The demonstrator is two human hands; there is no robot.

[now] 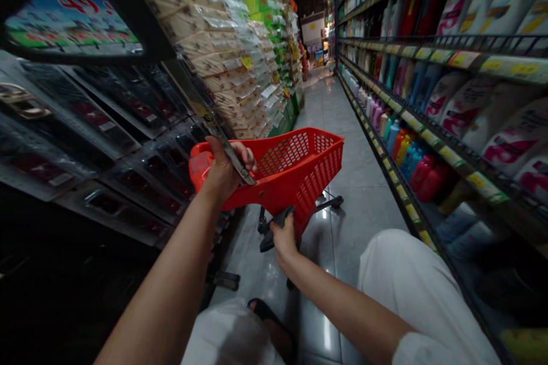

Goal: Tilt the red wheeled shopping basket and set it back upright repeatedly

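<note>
My left hand (226,168) is closed round the lower end of a long, narrow metal strip (209,120). This strip slants down from the dark frame at upper left, in front of a red plastic shopping cart (278,194). Lower down, my right hand (286,239) pinches a dark, flat object (272,234) by its edge, close to the cart's base; its exact kind is unclear. The cart has a perforated basket, and dark wheeled legs (331,203) show beneath it.
Shelves of bottles (428,174) line the right side. Stacked wrapped packs (231,63) stand beyond the cart at left, and dark packaged goods (128,154) hang nearer. Grey floor tiles (359,205) run down the aisle. My white-trousered knee (406,274) is at lower right.
</note>
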